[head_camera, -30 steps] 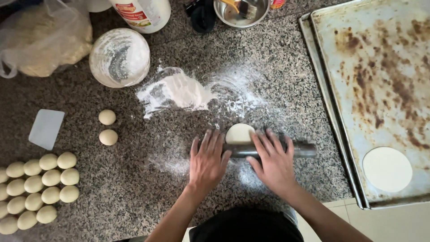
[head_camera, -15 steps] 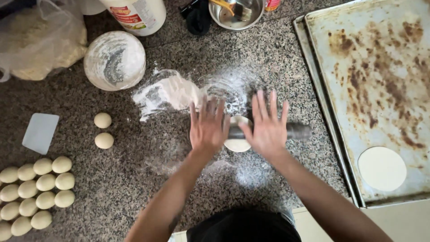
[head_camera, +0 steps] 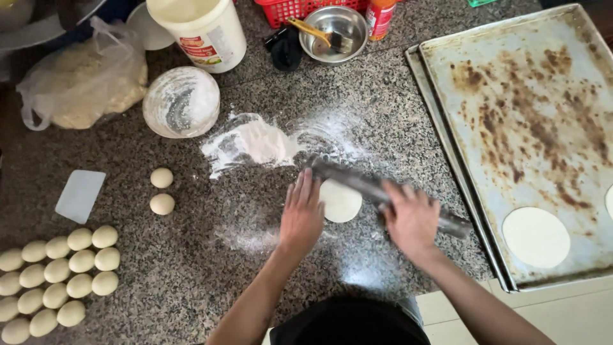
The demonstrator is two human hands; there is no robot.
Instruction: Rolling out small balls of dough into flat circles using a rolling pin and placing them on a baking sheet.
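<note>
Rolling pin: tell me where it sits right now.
In the head view, the rolling pin lies slanted across the dough disc mid-counter, between the left hand and right hand, below the flour pile.

Soft even daylight, faint shadows, slight sheen on the baking tray (head_camera: 543, 96), motion-blurred rolling pin (head_camera: 377, 190)

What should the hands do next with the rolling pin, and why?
Probably straighten the rolling pin and roll it back over the dough disc: it lies aslant, the disc is smaller than the flat round on the tray.
</note>
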